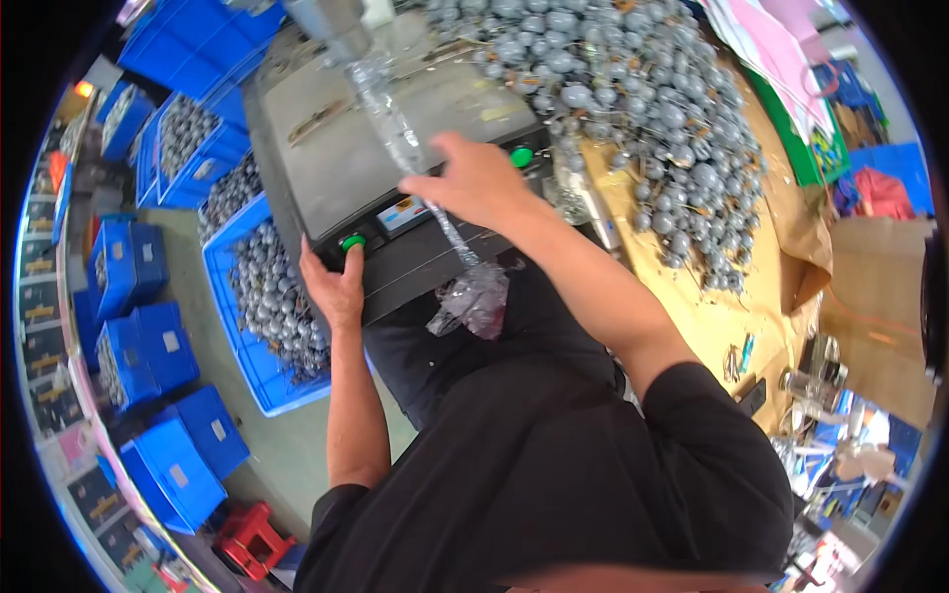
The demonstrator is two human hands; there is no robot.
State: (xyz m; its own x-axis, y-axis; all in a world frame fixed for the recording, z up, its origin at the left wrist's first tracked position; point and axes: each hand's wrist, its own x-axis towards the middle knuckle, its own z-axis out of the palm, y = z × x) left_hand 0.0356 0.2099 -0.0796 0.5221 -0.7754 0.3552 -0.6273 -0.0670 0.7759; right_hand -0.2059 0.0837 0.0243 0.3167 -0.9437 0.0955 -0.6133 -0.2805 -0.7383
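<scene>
A machine with a flat grey metal top [336, 163] stands in front of me. My left hand [336, 282] is at its near left corner, thumb on the left green button [353, 241] and fingers stretched along the side. A clear plastic strip [388, 111] runs down over the top and front edge, ending in a crumpled clear bunch [474, 301] at my lap. Above the front panel, my right hand [474, 183] is slightly blurred, fingers apart beside the strip. Near it is the right green button [521, 156].
Many round grey parts with thin stems [682, 148] are heaped on brown paper [732, 326] at the right. A blue crate [232, 296] of similar parts stands left of the machine. More blue bins [163, 346] and a red stool [252, 539] are farther left.
</scene>
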